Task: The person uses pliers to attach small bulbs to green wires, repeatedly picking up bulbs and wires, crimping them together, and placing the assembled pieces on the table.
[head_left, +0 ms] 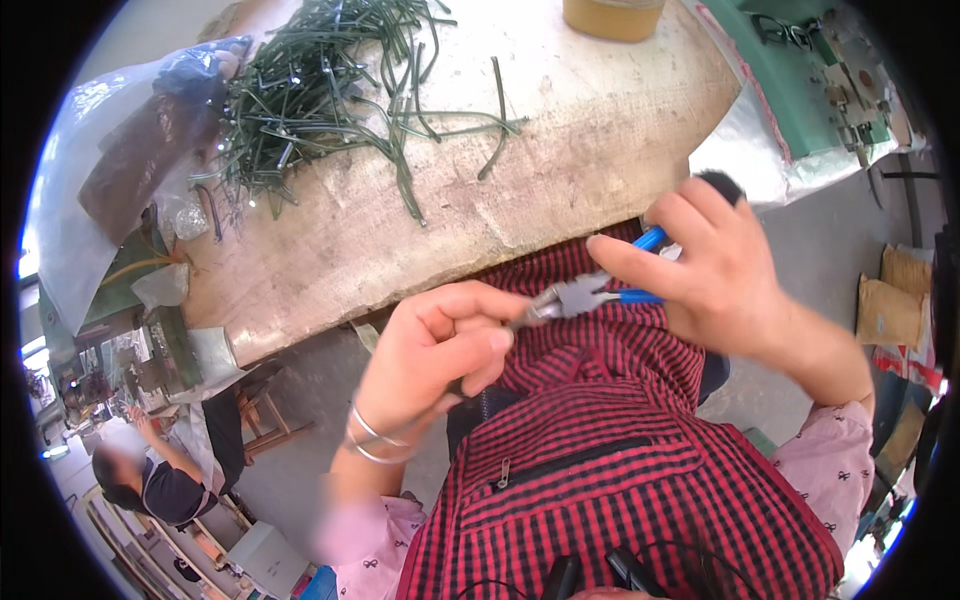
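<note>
Gripped pliers (580,297), overhand: the right hand (720,270) wrapped the blue handles (650,238), which stood apart, perhaps leaving room to vary the squeeze. Nearest, a red-and-black checked apron (560,470) covered the lap and lay beneath both hands. Both forearms (815,350) angled inward, the right with its elbow bent outward, so that the tool pointed left toward its counterpart. The left hand (435,345), with bracelets (378,440) at its wrist, was curled, thumb and index finger pinched narrowly on a small piece (517,322) at the plier nose. This piece was mostly hidden; whether the jaws had closed on it could not be told. Such opposition presumably steadied it against the tool. Beyond the hands, the worktable (560,170) bore a heap of dark green cords (300,110) at far left, several straying rightward, likely placed for the left hand's reach. Farther still, right of the heap, stood a yellowish tub (610,22).
</note>
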`<act>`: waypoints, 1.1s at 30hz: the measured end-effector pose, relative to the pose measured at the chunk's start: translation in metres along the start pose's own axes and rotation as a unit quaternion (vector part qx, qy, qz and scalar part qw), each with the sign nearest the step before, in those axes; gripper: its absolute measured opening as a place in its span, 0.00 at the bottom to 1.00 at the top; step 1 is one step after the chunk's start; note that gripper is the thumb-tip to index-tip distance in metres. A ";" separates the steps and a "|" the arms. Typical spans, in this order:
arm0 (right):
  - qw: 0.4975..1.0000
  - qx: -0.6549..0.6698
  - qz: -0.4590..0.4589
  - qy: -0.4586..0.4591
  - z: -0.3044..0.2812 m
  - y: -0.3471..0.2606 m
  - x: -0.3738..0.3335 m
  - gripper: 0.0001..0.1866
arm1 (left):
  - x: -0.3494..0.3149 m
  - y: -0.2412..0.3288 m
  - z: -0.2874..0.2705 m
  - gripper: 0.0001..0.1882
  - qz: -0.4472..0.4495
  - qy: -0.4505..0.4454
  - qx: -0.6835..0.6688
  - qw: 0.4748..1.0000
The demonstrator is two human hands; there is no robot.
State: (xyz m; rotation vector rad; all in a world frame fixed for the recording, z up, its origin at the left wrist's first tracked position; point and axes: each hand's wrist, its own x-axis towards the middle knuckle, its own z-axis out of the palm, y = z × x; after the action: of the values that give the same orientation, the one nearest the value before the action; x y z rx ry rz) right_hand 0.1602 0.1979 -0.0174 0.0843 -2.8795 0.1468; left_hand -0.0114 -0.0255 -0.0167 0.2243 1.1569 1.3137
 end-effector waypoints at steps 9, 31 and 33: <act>0.991 -0.046 -0.109 0.069 0.007 0.022 -0.002 0.31 | 0.017 0.004 0.003 0.14 -0.096 -0.043 0.118 0.987; 0.989 0.082 -0.068 0.107 0.029 0.024 -0.012 0.31 | 0.009 -0.007 0.004 0.15 0.002 -0.051 0.028 0.998; 0.989 0.099 -0.025 0.106 0.042 0.017 -0.015 0.30 | 0.014 -0.010 0.001 0.15 0.003 -0.042 0.036 0.998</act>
State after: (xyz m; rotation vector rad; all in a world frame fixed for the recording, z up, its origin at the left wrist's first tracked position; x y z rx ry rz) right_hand 0.1631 0.2113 -0.0637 0.1669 -2.6416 0.4078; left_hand -0.0068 -0.0166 -0.0309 0.3339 1.1334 1.2578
